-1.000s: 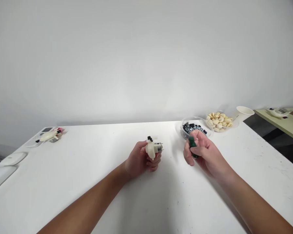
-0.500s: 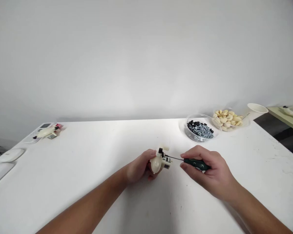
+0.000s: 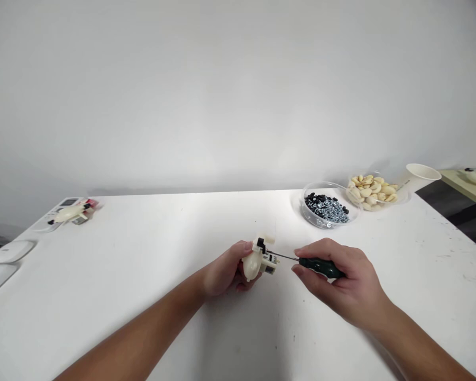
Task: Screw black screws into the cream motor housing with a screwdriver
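Observation:
My left hand point(image 3: 228, 270) is closed around a small cream plastic assembly point(image 3: 252, 266) with a rounded shell, a black piece on top and a boxy part on its right side. In my right hand point(image 3: 347, 275) is a screwdriver point(image 3: 321, 266) with a dark green handle, gripped between thumb and fingers. Its thin shaft points left, and the tip meets the assembly near the black piece. Exactly what the tip touches is too small to make out. Both hands are above the white table point(image 3: 154, 238).
At the back right stand a clear round dish point(image 3: 328, 225) of screws and small black parts, a clear container of cream pieces point(image 3: 375, 191) and a tilted white cup point(image 3: 418, 177). A similar cream assembly point(image 3: 69, 214) lies far left, near a white rounded object point(image 3: 11, 252).
The view has shifted slightly, so the side items sit a little differently in the picture. Both hands keep their holds, with the screwdriver tip still at the assembly.

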A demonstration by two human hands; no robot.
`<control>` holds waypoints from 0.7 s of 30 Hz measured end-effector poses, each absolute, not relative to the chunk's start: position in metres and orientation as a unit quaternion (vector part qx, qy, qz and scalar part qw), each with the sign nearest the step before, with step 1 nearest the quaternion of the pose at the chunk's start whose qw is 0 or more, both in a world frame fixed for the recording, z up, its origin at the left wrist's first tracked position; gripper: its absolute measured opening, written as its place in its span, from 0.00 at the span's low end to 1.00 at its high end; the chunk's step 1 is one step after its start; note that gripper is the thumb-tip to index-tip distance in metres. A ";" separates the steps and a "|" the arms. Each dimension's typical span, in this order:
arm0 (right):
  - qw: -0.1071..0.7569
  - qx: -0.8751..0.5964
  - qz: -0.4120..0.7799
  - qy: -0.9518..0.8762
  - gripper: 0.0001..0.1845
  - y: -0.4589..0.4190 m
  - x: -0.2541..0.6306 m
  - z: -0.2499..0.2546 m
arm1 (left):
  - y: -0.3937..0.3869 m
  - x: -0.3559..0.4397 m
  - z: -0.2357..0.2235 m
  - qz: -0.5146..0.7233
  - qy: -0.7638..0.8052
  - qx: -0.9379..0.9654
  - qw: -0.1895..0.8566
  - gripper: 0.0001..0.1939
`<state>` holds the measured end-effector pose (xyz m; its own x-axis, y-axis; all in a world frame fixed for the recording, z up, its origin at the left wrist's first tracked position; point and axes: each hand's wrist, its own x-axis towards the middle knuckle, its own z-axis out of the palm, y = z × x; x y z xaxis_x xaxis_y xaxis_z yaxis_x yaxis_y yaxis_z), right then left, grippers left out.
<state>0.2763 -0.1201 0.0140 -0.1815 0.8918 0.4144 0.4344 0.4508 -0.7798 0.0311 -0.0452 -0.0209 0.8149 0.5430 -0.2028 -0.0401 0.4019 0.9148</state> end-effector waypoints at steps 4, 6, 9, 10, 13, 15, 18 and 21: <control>0.444 -0.462 0.246 -0.727 0.04 -0.120 0.277 0.014 | -0.045 0.033 -0.017 0.179 0.244 0.528 0.793 0.28; 0.445 -0.464 0.236 -0.729 0.05 -0.120 0.277 0.014 | -0.045 0.034 -0.016 0.180 0.246 0.532 0.790 0.29; 0.450 -0.464 0.222 -0.730 0.06 -0.121 0.278 0.015 | -0.046 0.034 -0.016 0.183 0.248 0.539 0.783 0.30; 0.453 -0.463 0.216 -0.731 0.06 -0.121 0.278 0.015 | -0.046 0.034 -0.017 0.183 0.249 0.539 0.784 0.30; 0.462 -0.457 0.207 -0.731 0.06 -0.121 0.278 0.014 | -0.046 0.034 -0.017 0.182 0.247 0.530 0.791 0.30; 0.468 -0.452 0.208 -0.730 0.07 -0.121 0.277 0.015 | -0.045 0.034 -0.017 0.178 0.243 0.530 0.793 0.30; 0.468 -0.449 0.208 -0.732 0.08 -0.120 0.277 0.015 | -0.045 0.033 -0.018 0.175 0.240 0.531 0.794 0.30; 0.466 -0.448 0.204 -0.736 0.08 -0.121 0.277 0.016 | -0.045 0.033 -0.019 0.180 0.241 0.522 0.798 0.29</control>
